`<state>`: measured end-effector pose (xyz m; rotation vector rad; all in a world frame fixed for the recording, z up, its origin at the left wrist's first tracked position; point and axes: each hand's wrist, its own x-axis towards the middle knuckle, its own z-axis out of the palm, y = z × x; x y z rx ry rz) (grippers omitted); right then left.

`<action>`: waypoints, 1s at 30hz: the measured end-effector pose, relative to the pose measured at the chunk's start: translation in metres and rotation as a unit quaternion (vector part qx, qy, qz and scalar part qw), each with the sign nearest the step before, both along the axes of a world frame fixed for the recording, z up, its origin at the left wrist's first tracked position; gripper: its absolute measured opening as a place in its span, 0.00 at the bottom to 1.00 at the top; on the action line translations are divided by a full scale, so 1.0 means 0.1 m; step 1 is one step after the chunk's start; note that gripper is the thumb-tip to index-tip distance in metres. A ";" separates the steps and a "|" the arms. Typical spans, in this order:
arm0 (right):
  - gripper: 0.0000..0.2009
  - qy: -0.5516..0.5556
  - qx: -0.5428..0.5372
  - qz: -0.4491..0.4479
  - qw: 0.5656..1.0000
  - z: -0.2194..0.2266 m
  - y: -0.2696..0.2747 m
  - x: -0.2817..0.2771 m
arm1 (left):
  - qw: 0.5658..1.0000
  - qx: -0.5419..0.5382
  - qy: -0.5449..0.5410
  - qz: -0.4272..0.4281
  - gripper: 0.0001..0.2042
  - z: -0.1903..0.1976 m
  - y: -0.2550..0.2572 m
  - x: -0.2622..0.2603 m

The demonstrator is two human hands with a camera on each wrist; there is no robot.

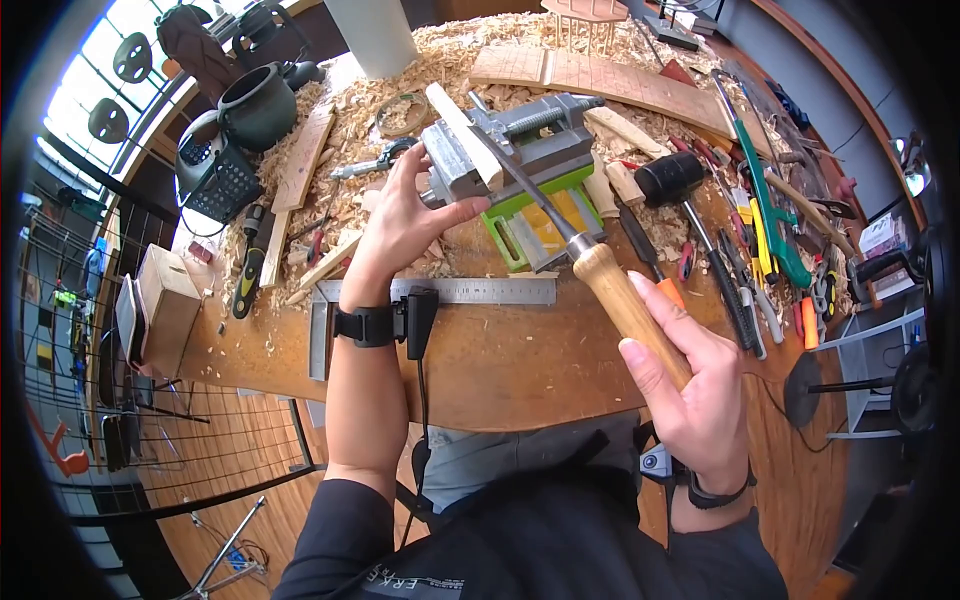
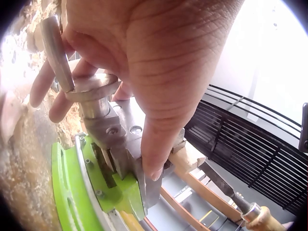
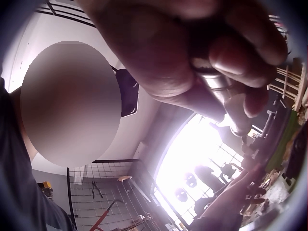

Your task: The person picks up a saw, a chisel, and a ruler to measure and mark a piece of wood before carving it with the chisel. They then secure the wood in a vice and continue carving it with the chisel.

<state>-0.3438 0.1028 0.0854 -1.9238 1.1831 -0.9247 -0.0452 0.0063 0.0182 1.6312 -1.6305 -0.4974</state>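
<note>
A pale wooden strip (image 1: 463, 135) is clamped in the grey metal vise (image 1: 540, 130), which sits on a bright green base (image 2: 72, 183). My left hand (image 1: 395, 220) rests at the vise's near left end, thumb laid along its side. In the left wrist view, the fingers of that hand (image 2: 159, 62) extend past the round screw head and its bar (image 2: 57, 53). My right hand (image 1: 695, 375) grips the wooden handle of a chisel (image 1: 625, 300). Its steel blade slants up to the left and overlaps the vise beside the strip.
Wood shavings (image 1: 450, 50) cover the back of the bench. A steel square (image 1: 490, 291) lies near the front. To the right are a black mallet (image 1: 668, 180), a green-handled saw (image 1: 765, 200) and several hand tools. A dark pot (image 1: 258, 105) and a basket (image 1: 215, 180) stand left.
</note>
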 end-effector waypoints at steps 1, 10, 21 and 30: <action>0.22 0.005 0.009 0.000 1.000 0.00 0.01 -0.01 | 1.000 0.009 0.004 -0.004 0.47 0.01 0.00 -0.01; 0.22 -0.010 -0.009 0.000 1.000 -0.06 -0.02 -0.01 | 1.000 0.002 0.006 -0.008 0.47 0.02 0.01 -0.01; 0.22 0.009 -0.032 -0.002 0.999 -0.07 -0.04 0.03 | 1.000 -0.007 -0.001 -0.005 0.47 -0.01 -0.01 0.01; 0.22 0.004 -0.048 0.000 0.999 -0.12 -0.08 0.05 | 1.000 0.014 0.003 -0.004 0.46 0.00 -0.01 0.02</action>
